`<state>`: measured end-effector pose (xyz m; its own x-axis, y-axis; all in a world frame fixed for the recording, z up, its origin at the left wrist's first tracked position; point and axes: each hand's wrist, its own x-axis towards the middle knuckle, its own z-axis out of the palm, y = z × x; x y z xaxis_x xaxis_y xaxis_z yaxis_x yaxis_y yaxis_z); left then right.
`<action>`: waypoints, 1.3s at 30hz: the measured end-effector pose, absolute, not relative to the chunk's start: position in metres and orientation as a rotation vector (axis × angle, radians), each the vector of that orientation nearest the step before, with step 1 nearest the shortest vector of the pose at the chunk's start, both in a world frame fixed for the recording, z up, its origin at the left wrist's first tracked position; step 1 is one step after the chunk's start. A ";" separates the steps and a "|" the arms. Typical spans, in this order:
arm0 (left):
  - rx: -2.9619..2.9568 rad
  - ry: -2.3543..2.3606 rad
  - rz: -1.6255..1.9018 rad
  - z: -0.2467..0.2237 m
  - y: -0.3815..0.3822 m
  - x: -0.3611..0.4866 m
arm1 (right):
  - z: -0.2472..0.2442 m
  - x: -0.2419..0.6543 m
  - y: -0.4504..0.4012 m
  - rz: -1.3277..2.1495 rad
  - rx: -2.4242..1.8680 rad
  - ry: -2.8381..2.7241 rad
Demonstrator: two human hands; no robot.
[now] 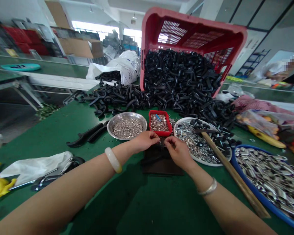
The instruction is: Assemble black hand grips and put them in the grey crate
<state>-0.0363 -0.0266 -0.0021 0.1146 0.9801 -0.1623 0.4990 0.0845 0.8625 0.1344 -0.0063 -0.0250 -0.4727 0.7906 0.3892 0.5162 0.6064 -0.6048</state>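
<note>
Over the head camera, here we go: the left hand (145, 141) and right hand (177, 152) meet at the fingertips, pinching a small part (162, 142), too tiny to make out, above a dark pad (161, 161) on the green worktop (36, 137). Just beside them sit a red tray (160, 112) of pins (158, 123) and a steel bowl (127, 114) of rings (127, 128); a slipped pinch could drop the part, and a knocked wrist could spill either.

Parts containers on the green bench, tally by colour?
Red: 2 (tipped plastic crate, small tray)
Silver: 1 (steel dish)
White: 1 (plate)
Blue: 1 (large tray)
Total: 5
</note>
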 end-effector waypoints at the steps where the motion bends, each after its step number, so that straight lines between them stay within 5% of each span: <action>1: 1.668 1.593 0.696 -0.003 -0.026 -0.038 | -0.026 0.134 -0.010 0.462 -1.054 -2.258; 7: 2.073 1.958 0.381 -0.008 -0.032 -0.037 | -0.026 0.129 -0.021 0.089 -1.235 -2.570; 13: 2.119 1.925 0.457 -0.012 -0.036 -0.040 | -0.022 0.133 -0.018 0.089 -1.142 -2.582; 26: 1.962 2.021 0.493 0.002 -0.037 -0.060 | 0.011 0.077 0.000 0.003 -0.421 -3.253; 39: 1.960 2.042 0.439 0.003 -0.037 -0.060 | 0.015 0.068 -0.005 -0.297 -0.143 -3.371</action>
<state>-0.0598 -0.0373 0.0028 -0.0429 0.9990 0.0107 0.9151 0.0349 0.4018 0.0681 -0.0051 0.0147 -0.9666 0.1042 -0.2342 0.0616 0.9813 0.1824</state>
